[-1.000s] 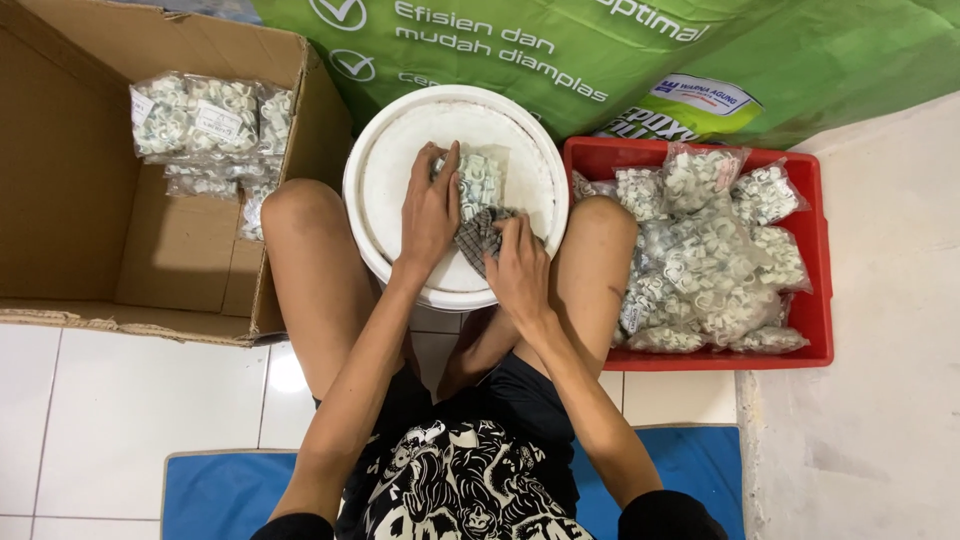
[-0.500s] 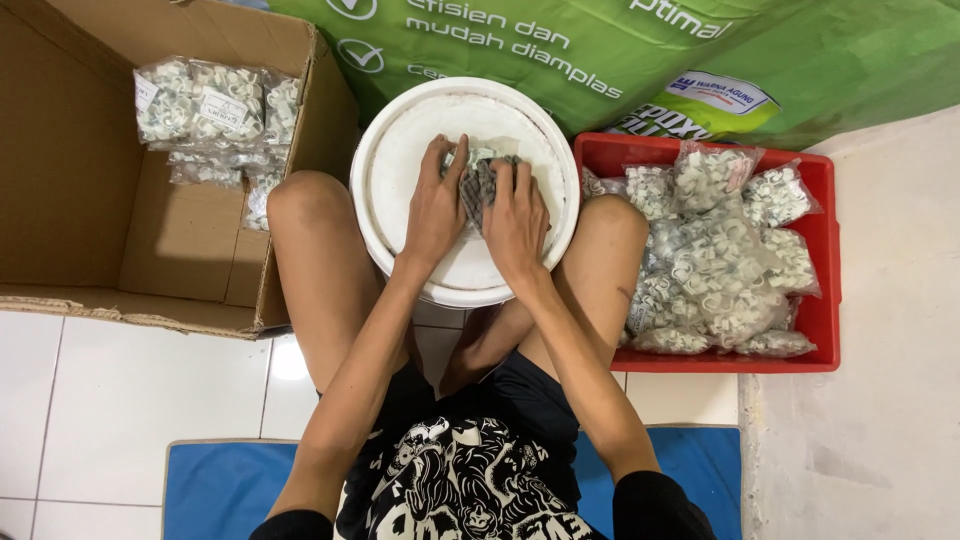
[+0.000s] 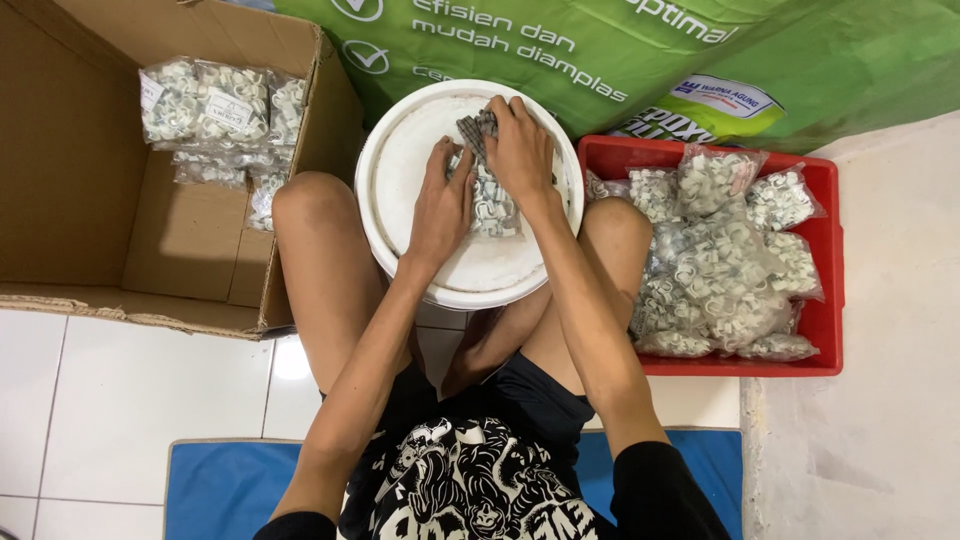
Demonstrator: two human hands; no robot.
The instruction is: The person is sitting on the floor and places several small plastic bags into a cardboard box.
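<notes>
White tile floor, me sitting w/ lid [image 3: 400, 170] between knees. Left hand [image 3: 443, 205] flat, pinning bag [image 3: 493, 205] mid-lid; right hand [image 3: 520, 150] curled on cloth [image 3: 474, 128] at 12. Few bags done in box [image 3: 60, 150] at 9; crate [image 3: 828, 270] at 3 full, so most left, I'd judge.

1 white bucket lid [image 3: 400, 180], 1 red tray [image 3: 830, 260], 1 cardboard box [image 3: 90, 240], 2 hands.

- Black T-shirt [image 3: 470, 490] with a white skull-like print across the front, though the design is hard to make out from above
- Short black sleeves
- Dark shorts [image 3: 520, 400]
- Forearms, hands and legs bare
</notes>
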